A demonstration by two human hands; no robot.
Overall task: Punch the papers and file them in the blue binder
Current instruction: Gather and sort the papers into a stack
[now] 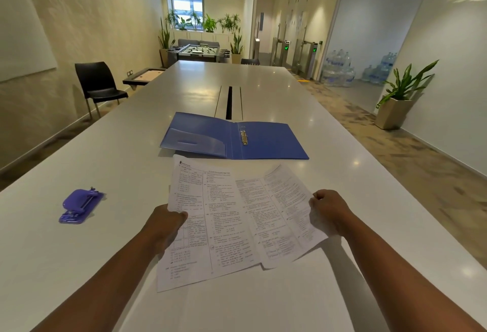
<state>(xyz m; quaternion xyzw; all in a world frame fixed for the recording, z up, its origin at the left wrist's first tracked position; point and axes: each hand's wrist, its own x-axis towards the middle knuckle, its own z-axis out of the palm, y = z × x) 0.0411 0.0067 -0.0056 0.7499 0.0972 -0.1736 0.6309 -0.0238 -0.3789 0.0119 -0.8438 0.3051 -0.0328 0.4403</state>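
Observation:
Printed papers (pixel 232 221) are held just above the white table (pixel 342 178), fanned into two or three overlapping sheets. My left hand (pixel 164 223) grips their left edge, thumb on top. My right hand (pixel 330 211) pinches the right edge of the rightmost sheet. The blue binder (pixel 266 144) lies open flat just beyond the papers, its metal ring mechanism (pixel 243 135) in the middle and a clear pocket on the left cover. A purple hole punch (pixel 79 206) sits on the table to the left of my left arm.
A cable slot (pixel 229 102) runs along the table's middle behind the binder. A black chair (pixel 98 85) stands at the left wall. A potted plant (pixel 400 99) and water bottles (pixel 340 68) are on the floor at right.

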